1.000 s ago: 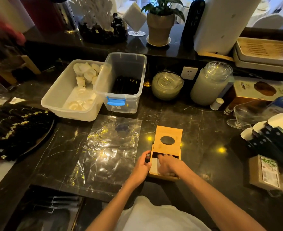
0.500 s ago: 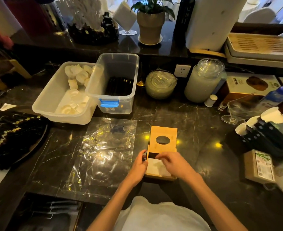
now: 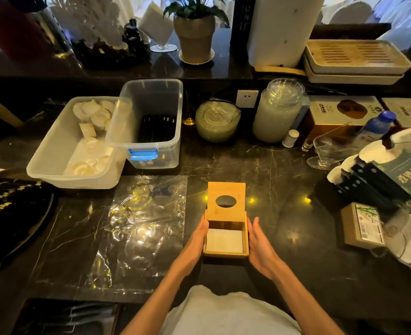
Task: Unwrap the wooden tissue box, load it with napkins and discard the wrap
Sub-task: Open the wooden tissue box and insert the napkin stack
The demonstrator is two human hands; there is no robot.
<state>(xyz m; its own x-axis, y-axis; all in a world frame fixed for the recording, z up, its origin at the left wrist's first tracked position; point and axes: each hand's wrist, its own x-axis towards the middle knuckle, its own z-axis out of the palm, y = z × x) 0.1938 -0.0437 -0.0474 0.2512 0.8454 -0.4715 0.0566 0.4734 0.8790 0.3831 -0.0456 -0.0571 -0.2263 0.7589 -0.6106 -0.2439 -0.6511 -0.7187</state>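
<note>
Tissue box [image 3: 226, 255] between my flat, open hands, left hand [image 3: 197, 240] at 9 o'clock, right hand [image 3: 260, 247] at 3; lid [image 3: 226, 201] slid toward 12, napkins [image 3: 224, 240] exposed.

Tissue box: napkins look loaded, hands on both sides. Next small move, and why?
Probably slide the lid shut: it sits pushed back, white napkins exposed in the wooden tissue box. Left hand and right hand flank it; the plastic wrap still lies alongside.
</note>
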